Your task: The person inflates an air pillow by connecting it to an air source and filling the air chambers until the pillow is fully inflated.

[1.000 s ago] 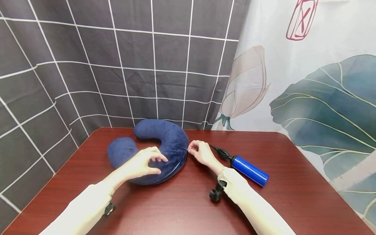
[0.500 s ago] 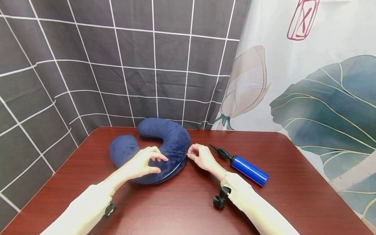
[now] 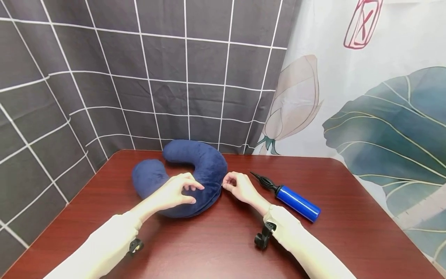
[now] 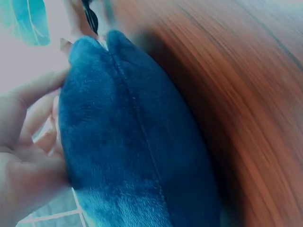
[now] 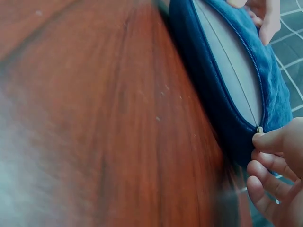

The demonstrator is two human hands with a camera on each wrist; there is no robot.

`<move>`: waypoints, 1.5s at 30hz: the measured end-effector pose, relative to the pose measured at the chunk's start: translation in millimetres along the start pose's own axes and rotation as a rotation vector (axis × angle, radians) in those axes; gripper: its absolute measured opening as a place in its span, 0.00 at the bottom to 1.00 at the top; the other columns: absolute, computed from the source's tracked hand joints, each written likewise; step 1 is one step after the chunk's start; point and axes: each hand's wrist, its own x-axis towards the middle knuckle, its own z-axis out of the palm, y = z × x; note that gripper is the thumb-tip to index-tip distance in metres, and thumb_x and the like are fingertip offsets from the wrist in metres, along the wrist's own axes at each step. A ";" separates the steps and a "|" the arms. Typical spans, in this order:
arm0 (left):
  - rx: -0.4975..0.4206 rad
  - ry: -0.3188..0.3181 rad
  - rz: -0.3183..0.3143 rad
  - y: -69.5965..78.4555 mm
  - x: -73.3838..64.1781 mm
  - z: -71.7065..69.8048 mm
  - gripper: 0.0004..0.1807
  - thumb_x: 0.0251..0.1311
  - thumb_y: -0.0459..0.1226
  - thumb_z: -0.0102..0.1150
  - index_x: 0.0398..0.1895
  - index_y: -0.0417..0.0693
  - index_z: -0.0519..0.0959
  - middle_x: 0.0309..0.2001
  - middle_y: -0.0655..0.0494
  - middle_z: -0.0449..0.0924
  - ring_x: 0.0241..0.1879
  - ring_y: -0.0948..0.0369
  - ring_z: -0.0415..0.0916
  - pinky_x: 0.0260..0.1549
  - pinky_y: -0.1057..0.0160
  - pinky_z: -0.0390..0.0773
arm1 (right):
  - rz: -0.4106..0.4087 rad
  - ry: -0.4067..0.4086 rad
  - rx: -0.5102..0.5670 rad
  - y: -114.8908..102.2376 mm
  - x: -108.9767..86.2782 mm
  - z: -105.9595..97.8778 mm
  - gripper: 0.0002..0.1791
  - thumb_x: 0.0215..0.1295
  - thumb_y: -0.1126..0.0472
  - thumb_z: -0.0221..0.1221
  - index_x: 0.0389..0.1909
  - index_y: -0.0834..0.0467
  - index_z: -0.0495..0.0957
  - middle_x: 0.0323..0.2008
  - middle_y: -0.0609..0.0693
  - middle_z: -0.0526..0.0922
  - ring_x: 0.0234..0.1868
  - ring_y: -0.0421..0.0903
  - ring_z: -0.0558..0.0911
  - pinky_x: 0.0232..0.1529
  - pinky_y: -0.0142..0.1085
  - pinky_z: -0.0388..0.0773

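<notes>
A dark blue plush U-shaped neck pillow (image 3: 209,166) lies on the table, its curved back toward the right. Along its outer edge a zipper gap shows the pale lining (image 5: 232,61). My right hand (image 3: 242,188) pinches the small metal zipper pull (image 5: 259,130) between thumb and index finger at one end of this gap; the other fingers are curled below it. On the pillow's near upper side rests my left hand (image 3: 177,190), with thumb and fingers spread apart and loosely bent. In the left wrist view, its fingertips are partly hidden behind the pillow.
A blue hand pump (image 3: 298,202) with a black nozzle lies right of my right hand. The reddish-brown table (image 3: 216,248) reaches back to a dark grid curtain (image 3: 205,97) and a white printed cloth (image 3: 327,35).
My right hand has moved slightly toward me along the pillow's edge, with the zipper pull. The pillow has shifted a little to the right; my left hand stays on it.
</notes>
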 end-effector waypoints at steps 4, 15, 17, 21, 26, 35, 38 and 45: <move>0.002 0.036 -0.032 7.9 6.3 8.1 0.17 0.45 0.30 0.73 0.42 0.47 0.87 0.31 0.57 0.76 0.31 0.64 0.68 0.34 0.68 0.71 | 0.037 0.002 -0.022 5.9 5.4 -3.4 0.06 0.58 0.66 0.66 0.25 0.54 0.80 0.26 0.47 0.80 0.28 0.37 0.75 0.34 0.28 0.71; 0.047 0.093 -0.087 14.6 12.9 20.6 0.17 0.43 0.30 0.73 0.41 0.47 0.87 0.30 0.56 0.76 0.30 0.63 0.69 0.34 0.66 0.72 | 0.056 -0.005 -0.054 12.5 10.6 -7.1 0.06 0.59 0.64 0.66 0.26 0.53 0.80 0.26 0.47 0.81 0.29 0.38 0.75 0.35 0.29 0.71; 0.050 0.101 -0.082 14.8 11.6 21.4 0.18 0.42 0.30 0.73 0.41 0.47 0.87 0.30 0.56 0.76 0.31 0.63 0.69 0.35 0.66 0.72 | 0.050 0.000 -0.055 11.8 9.1 -7.4 0.06 0.59 0.64 0.66 0.26 0.53 0.80 0.26 0.47 0.80 0.29 0.38 0.75 0.35 0.29 0.71; 0.057 0.116 -0.076 16.0 10.6 24.3 0.18 0.42 0.29 0.74 0.41 0.46 0.87 0.30 0.56 0.76 0.31 0.62 0.70 0.35 0.65 0.72 | 0.037 0.007 -0.042 10.9 3.5 -7.5 0.06 0.58 0.65 0.66 0.25 0.54 0.79 0.25 0.47 0.80 0.28 0.38 0.75 0.34 0.28 0.71; 0.069 0.124 -0.069 14.2 10.9 25.2 0.18 0.40 0.29 0.75 0.40 0.46 0.87 0.29 0.56 0.76 0.31 0.61 0.70 0.35 0.65 0.72 | 0.000 -0.025 -0.009 5.2 -4.5 -4.8 0.06 0.56 0.66 0.66 0.25 0.54 0.79 0.25 0.46 0.80 0.28 0.35 0.75 0.34 0.27 0.72; 0.065 0.107 -0.084 11.3 10.2 22.8 0.18 0.41 0.29 0.75 0.41 0.47 0.87 0.29 0.58 0.76 0.31 0.63 0.70 0.35 0.66 0.72 | -0.011 -0.074 0.039 -2.8 -13.6 -2.8 0.05 0.57 0.66 0.66 0.26 0.54 0.80 0.25 0.46 0.80 0.27 0.35 0.75 0.34 0.26 0.73; 0.065 0.109 -0.079 11.7 10.7 21.9 0.18 0.42 0.29 0.75 0.41 0.47 0.87 0.29 0.57 0.76 0.31 0.63 0.70 0.35 0.66 0.72 | -0.020 -0.078 0.051 -0.7 -13.7 -3.9 0.05 0.58 0.66 0.66 0.27 0.54 0.80 0.26 0.46 0.80 0.27 0.35 0.75 0.34 0.27 0.73; 0.135 0.135 -0.053 19.4 17.0 27.0 0.18 0.44 0.31 0.74 0.42 0.46 0.87 0.31 0.56 0.75 0.36 0.59 0.71 0.39 0.62 0.72 | -0.022 -0.072 0.027 6.6 -9.4 -9.9 0.05 0.59 0.65 0.65 0.28 0.53 0.80 0.26 0.46 0.81 0.28 0.36 0.76 0.34 0.28 0.73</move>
